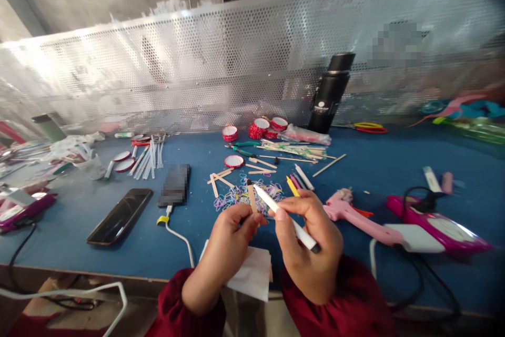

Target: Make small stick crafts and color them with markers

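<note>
Pinched in my left hand is a flat wooden craft stick, held upright with a black upper end. My right hand grips a white marker pen; its tip points up and left, close beside the stick's dark end. I cannot tell whether tip and stick touch. Behind my fingers lies a heap of coloured rubber bands. Several more craft sticks are scattered past it. A yellow marker and another white marker lie just beyond my right hand.
A pink glue gun and a magenta power strip lie to the right. A phone and a cabled black device are at left. Red tape rolls, green-handled pliers and a black flask stand near the perforated metal screen.
</note>
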Action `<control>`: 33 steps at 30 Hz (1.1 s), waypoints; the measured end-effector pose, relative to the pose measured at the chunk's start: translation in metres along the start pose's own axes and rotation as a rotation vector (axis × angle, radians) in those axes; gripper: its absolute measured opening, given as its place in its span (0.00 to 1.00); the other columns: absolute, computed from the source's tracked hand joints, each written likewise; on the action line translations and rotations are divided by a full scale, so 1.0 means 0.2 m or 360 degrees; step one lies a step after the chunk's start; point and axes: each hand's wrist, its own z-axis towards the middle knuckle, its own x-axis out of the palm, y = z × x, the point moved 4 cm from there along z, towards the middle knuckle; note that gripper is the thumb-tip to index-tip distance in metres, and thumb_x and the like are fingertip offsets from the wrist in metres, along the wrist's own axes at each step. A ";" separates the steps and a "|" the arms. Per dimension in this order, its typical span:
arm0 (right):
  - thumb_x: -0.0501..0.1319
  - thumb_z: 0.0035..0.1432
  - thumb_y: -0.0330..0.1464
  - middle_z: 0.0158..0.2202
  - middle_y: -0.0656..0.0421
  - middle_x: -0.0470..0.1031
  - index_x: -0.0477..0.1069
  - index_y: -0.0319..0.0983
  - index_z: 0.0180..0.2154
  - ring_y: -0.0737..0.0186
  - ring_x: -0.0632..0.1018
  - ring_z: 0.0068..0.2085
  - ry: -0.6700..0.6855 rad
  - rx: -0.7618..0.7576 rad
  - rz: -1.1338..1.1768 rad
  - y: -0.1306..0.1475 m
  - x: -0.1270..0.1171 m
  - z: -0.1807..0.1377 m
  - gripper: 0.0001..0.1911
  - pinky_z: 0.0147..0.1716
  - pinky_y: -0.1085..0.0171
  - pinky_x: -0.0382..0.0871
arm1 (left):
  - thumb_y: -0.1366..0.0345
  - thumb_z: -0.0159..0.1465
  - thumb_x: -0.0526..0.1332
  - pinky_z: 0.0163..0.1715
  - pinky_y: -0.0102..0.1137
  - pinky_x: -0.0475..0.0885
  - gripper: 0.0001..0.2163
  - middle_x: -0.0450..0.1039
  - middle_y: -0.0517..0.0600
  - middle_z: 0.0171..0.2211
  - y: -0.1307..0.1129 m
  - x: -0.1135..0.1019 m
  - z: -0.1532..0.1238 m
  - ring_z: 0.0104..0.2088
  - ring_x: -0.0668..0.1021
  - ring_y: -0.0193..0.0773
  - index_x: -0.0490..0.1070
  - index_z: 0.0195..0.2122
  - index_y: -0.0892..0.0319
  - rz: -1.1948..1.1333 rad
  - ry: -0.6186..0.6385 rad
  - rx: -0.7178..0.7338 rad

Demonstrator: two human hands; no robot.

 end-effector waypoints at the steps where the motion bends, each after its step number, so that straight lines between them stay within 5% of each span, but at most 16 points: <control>1: 0.63 0.64 0.26 0.33 0.62 0.80 0.72 0.43 0.38 0.59 0.80 0.34 0.0003 0.0000 -0.0001 0.00 0.00 0.00 0.05 0.53 0.50 0.72 | 0.54 0.68 0.63 0.29 0.29 0.58 0.15 0.65 0.45 0.24 0.00 0.00 0.00 0.28 0.66 0.33 0.73 0.29 0.60 0.0000 0.0003 -0.0002; 33: 0.63 0.63 0.26 0.33 0.61 0.80 0.72 0.43 0.38 0.59 0.80 0.35 0.0000 -0.0005 -0.0001 0.00 0.00 0.00 0.06 0.53 0.50 0.73 | 0.50 0.69 0.61 0.30 0.28 0.62 0.19 0.69 0.47 0.25 -0.04 0.00 -0.01 0.29 0.67 0.35 0.73 0.27 0.59 0.0257 -0.0007 0.0135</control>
